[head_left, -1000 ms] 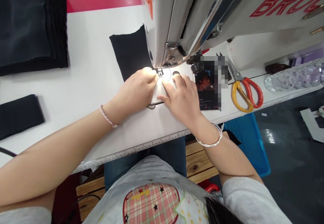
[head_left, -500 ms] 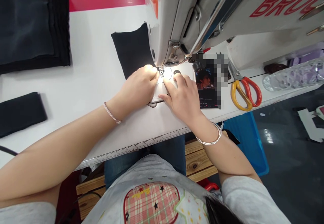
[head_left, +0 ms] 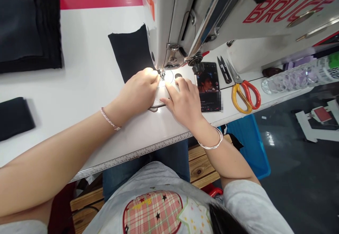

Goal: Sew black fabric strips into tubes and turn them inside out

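Over at the far left, a thick stack of black fabric (head_left: 26, 25) sits on the white tabletop (head_left: 87, 50), a small folded black cloth (head_left: 16, 117) nearer the person. Moving right, here's the flat black fabric piece (head_left: 129, 50), its near end running under the left hand (head_left: 140, 91). Those fingers are curled in tight, knuckles up, tips bunched right beside the silver metal presser foot (head_left: 162, 74) of the white sewing machine (head_left: 161, 33); whether they pinch the fabric, I can't tell, the tips are hidden.

Just across, the right hand (head_left: 185, 101) lies palm down, fingers bent and slightly spread, index reaching toward the foot, thumb out to the side over the shiny metal plate (head_left: 159, 100). No grip visible there. Beside it, a dark-screened phone (head_left: 208, 101), then black metal snips (head_left: 224, 71), scissors with yellow and red handles (head_left: 247, 96), and a clear plastic bottle (head_left: 293, 75) lying at the right.
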Motion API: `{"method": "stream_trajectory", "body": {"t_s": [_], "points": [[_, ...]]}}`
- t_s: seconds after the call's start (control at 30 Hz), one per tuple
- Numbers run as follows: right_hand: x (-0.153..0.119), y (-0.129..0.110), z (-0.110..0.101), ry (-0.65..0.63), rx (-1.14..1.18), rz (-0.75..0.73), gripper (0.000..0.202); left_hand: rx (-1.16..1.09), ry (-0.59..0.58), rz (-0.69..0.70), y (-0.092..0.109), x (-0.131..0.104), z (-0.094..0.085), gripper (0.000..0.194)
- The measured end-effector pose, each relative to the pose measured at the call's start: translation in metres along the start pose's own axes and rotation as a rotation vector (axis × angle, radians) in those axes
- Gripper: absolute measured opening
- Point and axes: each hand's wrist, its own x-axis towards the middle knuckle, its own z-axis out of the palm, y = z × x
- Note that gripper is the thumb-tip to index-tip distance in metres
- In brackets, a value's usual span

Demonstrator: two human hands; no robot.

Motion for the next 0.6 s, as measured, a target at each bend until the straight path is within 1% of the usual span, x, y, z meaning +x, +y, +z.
{"method": "stream_trajectory", "body": {"t_s": [0.13,0.3,0.5,0.6], "points": [[0.0,0.0,0.001,0.019,0.001,0.002,0.047,0.008,-0.057,-0.018,0.0,0.0,-0.002,0.022],[-0.001,0.0,0.002,0.011,0.025,0.016,0.047,0.054,-0.079,0.022,-0.002,0.0,-0.004,0.021],[-0.003,0.0,0.002,0.022,0.023,0.013,0.047,0.171,-0.179,-0.057,0.005,0.003,-0.011,0.017],[-0.003,0.0,0.004,0.043,0.024,0.008,0.045,0.216,-0.194,-0.051,0.009,0.005,-0.015,0.02]]}}
